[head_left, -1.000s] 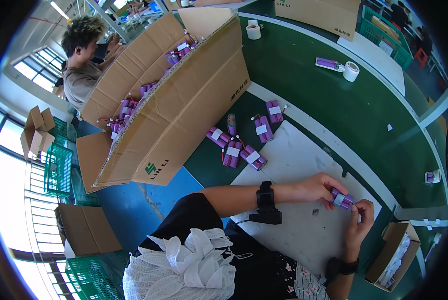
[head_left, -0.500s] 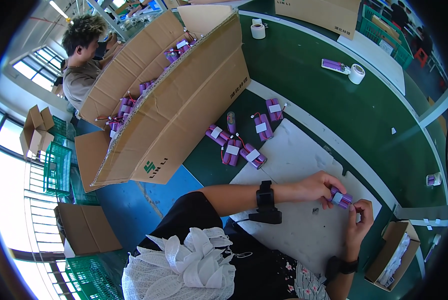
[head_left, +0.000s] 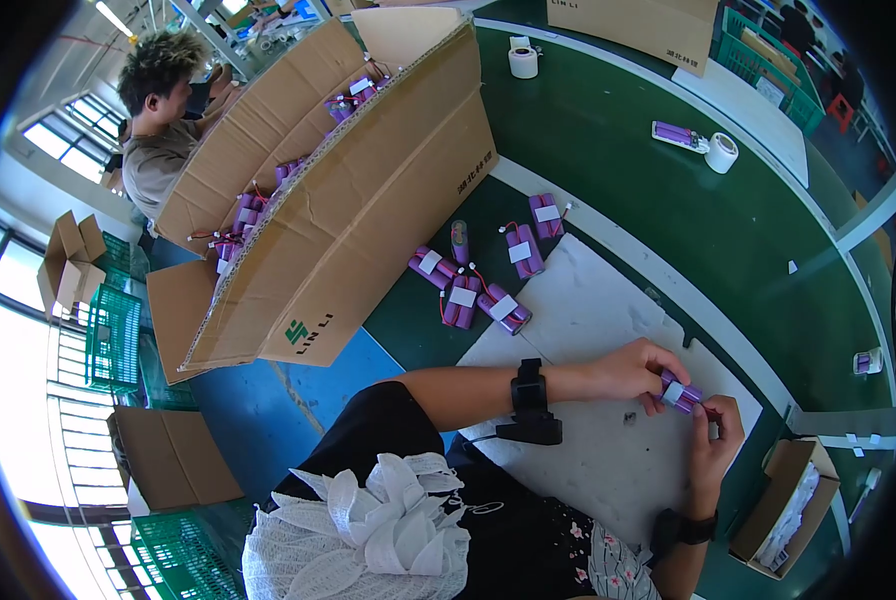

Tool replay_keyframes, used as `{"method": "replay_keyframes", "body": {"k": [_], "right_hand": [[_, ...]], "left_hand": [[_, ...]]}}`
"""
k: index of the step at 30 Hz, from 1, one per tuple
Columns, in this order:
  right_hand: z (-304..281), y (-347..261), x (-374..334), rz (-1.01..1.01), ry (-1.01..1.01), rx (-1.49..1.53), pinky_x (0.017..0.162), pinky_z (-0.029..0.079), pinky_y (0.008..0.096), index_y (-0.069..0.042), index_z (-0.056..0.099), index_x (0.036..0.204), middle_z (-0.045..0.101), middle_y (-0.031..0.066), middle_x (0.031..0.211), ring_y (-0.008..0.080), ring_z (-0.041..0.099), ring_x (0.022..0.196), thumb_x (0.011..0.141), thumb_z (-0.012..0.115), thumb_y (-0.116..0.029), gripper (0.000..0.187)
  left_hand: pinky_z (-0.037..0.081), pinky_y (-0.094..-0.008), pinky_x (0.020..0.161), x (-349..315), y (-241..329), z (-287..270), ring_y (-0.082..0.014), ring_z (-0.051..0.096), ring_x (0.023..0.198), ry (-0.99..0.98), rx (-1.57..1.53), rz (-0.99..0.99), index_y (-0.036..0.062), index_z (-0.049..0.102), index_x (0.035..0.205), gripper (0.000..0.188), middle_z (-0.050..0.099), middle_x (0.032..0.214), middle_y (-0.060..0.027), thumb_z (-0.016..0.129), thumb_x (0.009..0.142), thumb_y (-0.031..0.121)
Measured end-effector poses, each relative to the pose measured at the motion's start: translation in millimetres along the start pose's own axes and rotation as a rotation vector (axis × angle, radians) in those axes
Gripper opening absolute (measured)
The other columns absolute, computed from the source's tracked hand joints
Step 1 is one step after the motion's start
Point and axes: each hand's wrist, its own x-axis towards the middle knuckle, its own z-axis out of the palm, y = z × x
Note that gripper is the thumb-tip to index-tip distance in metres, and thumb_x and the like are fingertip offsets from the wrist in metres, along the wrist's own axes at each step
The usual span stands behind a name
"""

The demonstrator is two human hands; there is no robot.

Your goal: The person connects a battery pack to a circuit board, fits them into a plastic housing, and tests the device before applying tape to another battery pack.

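A purple battery pack (head_left: 680,393) with a white label is held over the pale work board (head_left: 588,350). The fingers of my left hand (head_left: 640,372) are closed round its upper left end. My right hand (head_left: 718,440) pinches at the other end, thumb and forefinger together; the exact spot they grip is too small to make out. Left of the board lie several more purple packs with white labels and red leads, among them one pack (head_left: 524,252) near the board's edge. One pack (head_left: 459,243) shows no white label.
A large open carton (head_left: 378,210) holding more packs stands at the left. Along the green belt (head_left: 608,130) sit a tape roll (head_left: 523,63), another tape roll (head_left: 721,153) and a pack on a white strip (head_left: 676,134). A small carton (head_left: 783,510) stands at the right. A person (head_left: 158,130) is beyond the large carton.
The tape rolls, the pack on its strip and a paper scrap on the green belt have shifted slightly right. Both hands keep nearly the same place on the battery pack.
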Motion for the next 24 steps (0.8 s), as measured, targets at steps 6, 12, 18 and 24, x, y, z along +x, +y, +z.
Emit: {"method": "replay_keyframes", "body": {"k": [6,12,18,24], "right_hand": [[1.5,-6.3,5.2,-0.113,-0.016,-0.044,0.062,0.045,0.0255,0.002,0.058,0.085,0.057,0.0104,0.083,0.0170,0.055,0.070,0.078,0.067,0.005,0.011],[-0.8,-5.3,3.1,-0.117,-0.013,-0.058,0.061,0.045,0.0253,0.002,0.060,0.086,0.059,0.0106,0.084,0.0172,0.056,0.068,0.077,0.069,0.006,0.013],[-0.7,-5.6,0.2,-0.129,-0.023,-0.060,0.060,0.046,0.0255,0.002,0.062,0.085,0.060,0.0103,0.084,0.0165,0.057,0.067,0.077,0.069,0.006,0.012],[1.1,-8.3,-0.1,-0.099,-0.018,-0.038,0.060,0.047,0.0262,0.002,0.063,0.084,0.060,0.0103,0.081,0.0177,0.058,0.067,0.075,0.070,0.006,0.012]], "left_hand": [[0.057,-0.0291,0.067,-3.5,4.7,-3.3,-0.0165,0.065,0.078,0.003,0.011,-0.016,-0.0008,0.061,0.112,0.033,0.063,0.096,-0.0103,0.046,0.082,-0.007],[0.057,-0.0287,0.066,-0.3,3.1,-2.0,-0.0162,0.065,0.076,0.015,0.051,0.001,-0.0014,0.061,0.112,0.032,0.063,0.094,-0.0105,0.046,0.084,-0.005],[0.057,-0.0287,0.065,-1.4,-0.8,-2.2,-0.0168,0.066,0.076,0.011,0.053,-0.007,-0.0021,0.061,0.112,0.031,0.064,0.095,-0.0111,0.046,0.084,-0.005],[0.056,-0.0287,0.066,-4.4,1.2,-1.4,-0.0172,0.066,0.076,0.019,0.047,-0.016,-0.0023,0.061,0.112,0.031,0.065,0.097,-0.0116,0.048,0.085,-0.005]]}}
